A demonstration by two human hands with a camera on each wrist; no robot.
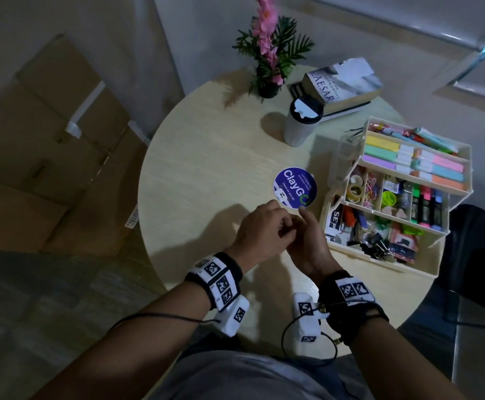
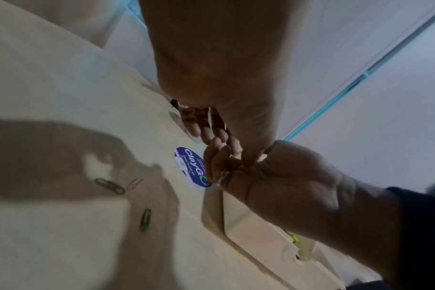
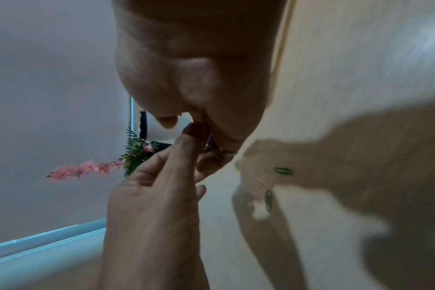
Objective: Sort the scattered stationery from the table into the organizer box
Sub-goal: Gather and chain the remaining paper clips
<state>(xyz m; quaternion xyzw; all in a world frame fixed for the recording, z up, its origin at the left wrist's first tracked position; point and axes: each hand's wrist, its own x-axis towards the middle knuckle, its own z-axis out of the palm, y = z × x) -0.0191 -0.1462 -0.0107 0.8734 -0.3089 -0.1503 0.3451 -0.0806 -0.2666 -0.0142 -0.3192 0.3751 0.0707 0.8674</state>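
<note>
- Both hands are meeting above the round table (image 1: 195, 157), just in front of the blue ClayGo sticker (image 1: 295, 188).
- Left hand (image 1: 260, 233) is sitting knuckles-up in the head view, fingers curling in toward the right hand; fingertips (image 2: 206, 133) are bunching narrow against the right palm.
- Right hand (image 1: 307, 243) is cupping, fingers curling, thumb tip reaching the sticker's near edge in the head view.
- Right wrist view: something small and purplish is showing between the two hands' fingers (image 3: 186, 149); too blurred to name, and I cannot tell which hand is actually gripping it.
- Three paper clips are lying loose on the table under the hands, in the hands' shadow: green clip (image 2: 110, 186), pale pink clip (image 2: 135, 184) just beside it, another green clip (image 2: 145, 219) apart from the pair, nearer the camera.
- Same clips are showing in the right wrist view: green (image 3: 283, 171), pink (image 3: 259, 182), green (image 3: 268, 200).
- Organizer box (image 1: 425, 272) is standing open to the right of the hands, tiers fanning out, holding pastel highlighters, markers, tape rolls, coloured clips, binder clips.
- Behind: white tumbler (image 1: 300, 122) with dark lid, stacked books (image 1: 342, 85), potted plant (image 1: 270, 53) with pink flowers.
- Cardboard boxes (image 1: 48, 134) are sitting on the floor to the left.
</note>
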